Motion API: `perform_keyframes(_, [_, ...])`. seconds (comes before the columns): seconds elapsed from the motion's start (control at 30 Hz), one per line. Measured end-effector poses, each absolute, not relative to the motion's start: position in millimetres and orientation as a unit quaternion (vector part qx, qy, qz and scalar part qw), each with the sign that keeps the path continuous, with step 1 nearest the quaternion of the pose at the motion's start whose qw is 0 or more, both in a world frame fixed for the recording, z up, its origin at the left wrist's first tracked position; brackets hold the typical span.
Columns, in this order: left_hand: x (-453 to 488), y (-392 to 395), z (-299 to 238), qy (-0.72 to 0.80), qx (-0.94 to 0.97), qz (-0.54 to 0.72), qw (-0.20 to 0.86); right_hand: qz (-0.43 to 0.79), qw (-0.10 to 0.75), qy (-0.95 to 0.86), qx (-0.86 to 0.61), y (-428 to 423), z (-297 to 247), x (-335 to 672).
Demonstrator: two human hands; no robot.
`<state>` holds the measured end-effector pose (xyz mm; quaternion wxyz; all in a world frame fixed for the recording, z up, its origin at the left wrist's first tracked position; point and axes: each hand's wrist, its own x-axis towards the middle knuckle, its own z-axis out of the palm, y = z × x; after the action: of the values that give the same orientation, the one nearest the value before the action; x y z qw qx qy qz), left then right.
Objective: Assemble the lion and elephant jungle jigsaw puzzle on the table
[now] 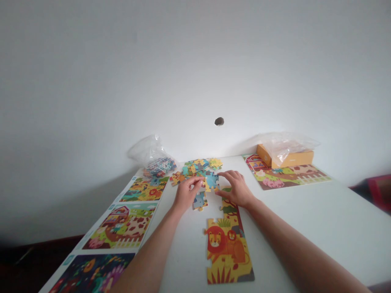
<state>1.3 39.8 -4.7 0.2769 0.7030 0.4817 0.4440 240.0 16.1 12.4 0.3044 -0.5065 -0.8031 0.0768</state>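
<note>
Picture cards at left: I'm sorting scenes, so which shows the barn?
The middle card, with red barn, between the yellow-orange far card and the dark near card.

A plain room, likely a home or playroom: a white table (305, 211) pushed against a bare white wall (195, 61), spread with children's jigsaw pieces (200, 165), picture reference cards (122, 226) at lower left, and an orange puzzle box (287, 156) at right.

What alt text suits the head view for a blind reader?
The left hand and right hand meet over blue jigsaw pieces on a white table. A joined lion section lies nearer, loose pieces beyond, picture cards at left.
</note>
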Motion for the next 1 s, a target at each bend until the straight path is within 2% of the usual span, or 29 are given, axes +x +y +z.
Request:
perform_keyframes(0.13, [-5, 41, -4, 0.482, 0.729, 0.432, 0.223, 0.079, 0.305, -0.8, -0.511, 16, 13, 241])
perform_keyframes(0.27, [-7, 40, -5, 0.491, 0.777, 0.36, 0.158, 0.084, 0.303, -0.795, -0.518, 16, 13, 241])
perform_keyframes(0.4, [-5, 38, -6, 0.499, 0.797, 0.298, 0.162, 0.085, 0.298, -0.794, -0.522, 16, 12, 241])
perform_keyframes(0.67, [-7, 41, -7, 0.484, 0.805, 0.285, 0.193, 0.084, 0.295, -0.796, -0.522, 18, 8, 242])
perform_keyframes(0.87, [-13, 44, -9, 0.472, 0.824, 0.273, 0.154, 0.087, 0.287, -0.81, -0.504, 15, 9, 241])
perform_keyframes(1.0, [-14, 43, -6, 0.482, 0.817, 0.287, 0.134, 0.093, 0.247, -0.832, -0.488, 10, 10, 236])
